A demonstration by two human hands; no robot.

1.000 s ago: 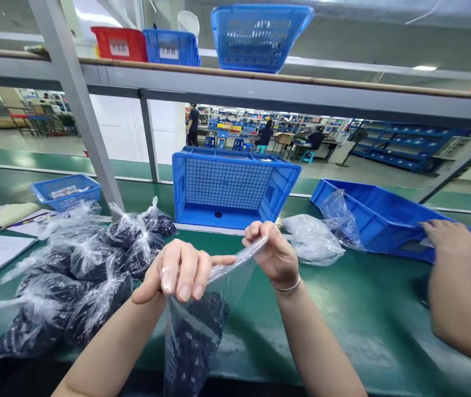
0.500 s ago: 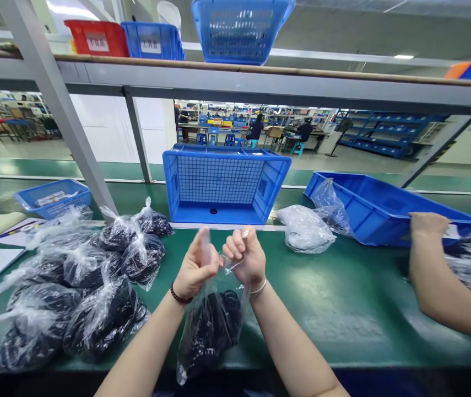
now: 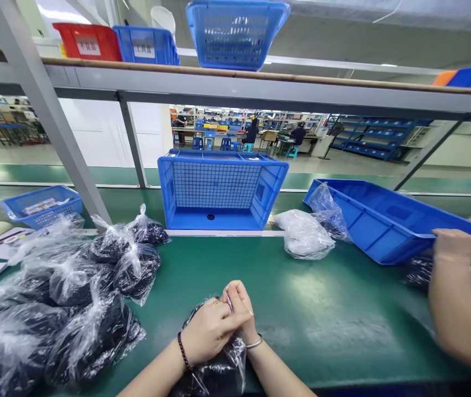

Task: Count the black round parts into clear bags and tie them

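A clear plastic bag (image 3: 229, 366) with dark contents rests at the front edge of the green bench, under both of my hands. My left hand (image 3: 210, 331) is closed around the gathered neck of the bag, its back turned toward me. Close against it, my right hand (image 3: 241, 309) pinches the same plastic from the right side. The fingers overlap, so most of the bag's neck is hidden. To the left lies a pile of tied bags (image 3: 88, 336), also filled with something dark.
An empty blue crate (image 3: 222, 219) lies on its side at the back. White plastic bags (image 3: 307, 237) sit right of it. Another person's hand (image 3: 456, 248) grips a large blue bin (image 3: 367, 223) at right. A blue basket (image 3: 41, 209) stands at left, below the overhead shelf (image 3: 235, 82).
Both my hands have come down toward me and together, closing on the bag's neck. The co-worker's hand and the blue bin have shifted to the right.
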